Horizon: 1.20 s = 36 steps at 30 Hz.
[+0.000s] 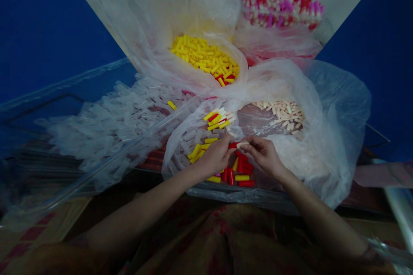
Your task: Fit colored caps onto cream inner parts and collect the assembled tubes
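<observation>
My left hand (213,158) is closed in a pinch on a small red plastic tube (232,145). Fingertips of my right hand (266,157) grip a small pale, finger-shaped piece (242,144), whose end meets the tube. Whether the piece sits inside the tube I cannot tell. Below both hands lie loose red tubes (231,176) and several yellow tubes (241,177). Just beyond my left hand is a small cluster of yellow and red tubes with pale ends (219,118). More pale pieces (287,114) are heaped in a clear plastic bag beyond my right hand.
A large heap of clear plastic sleeves (119,116) spreads to the left. Behind, an open bag holds many yellow tubes (206,58). Pink, red and white pieces (284,2) are piled at the back right. Blue panels (371,73) stand at both sides.
</observation>
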Motion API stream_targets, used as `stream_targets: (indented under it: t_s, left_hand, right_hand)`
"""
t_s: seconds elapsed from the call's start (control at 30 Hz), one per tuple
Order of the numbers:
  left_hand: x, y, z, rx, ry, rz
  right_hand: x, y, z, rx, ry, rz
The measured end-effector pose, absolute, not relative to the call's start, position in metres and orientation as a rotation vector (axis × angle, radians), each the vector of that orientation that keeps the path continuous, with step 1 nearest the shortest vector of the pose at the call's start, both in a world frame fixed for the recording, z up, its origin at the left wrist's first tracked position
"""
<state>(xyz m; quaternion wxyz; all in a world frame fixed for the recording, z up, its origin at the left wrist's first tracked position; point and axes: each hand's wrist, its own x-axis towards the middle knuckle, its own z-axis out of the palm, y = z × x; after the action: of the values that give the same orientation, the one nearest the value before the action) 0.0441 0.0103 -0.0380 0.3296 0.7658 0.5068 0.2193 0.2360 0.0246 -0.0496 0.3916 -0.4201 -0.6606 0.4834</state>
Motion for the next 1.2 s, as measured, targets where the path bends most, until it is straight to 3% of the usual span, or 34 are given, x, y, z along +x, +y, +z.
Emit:
stream_targets:
  t_s: [0.57,0.83,1.03,1.2]
  left_hand:
    - [0.053,0.005,-0.03,2.115,1.348,0.555]
    - [0.039,0.034,-0.023,2.234,1.539,0.594]
    - [0.004,0.094,-0.028,2.251,2.052,0.367]
    - [0.0,0.092,-0.029,2.355,2.061,0.346]
  right_hand:
    - [0.239,0.022,-0.033,-1.096,-1.949,0.824]
    - [0.262,0.064,-0.042,-1.051,-1.886,1.076]
    - [0.335,0.137,-0.053,-1.754,-2.184,0.173]
    - [0.372,0.153,-0.051,-1.964,-2.257,-0.049]
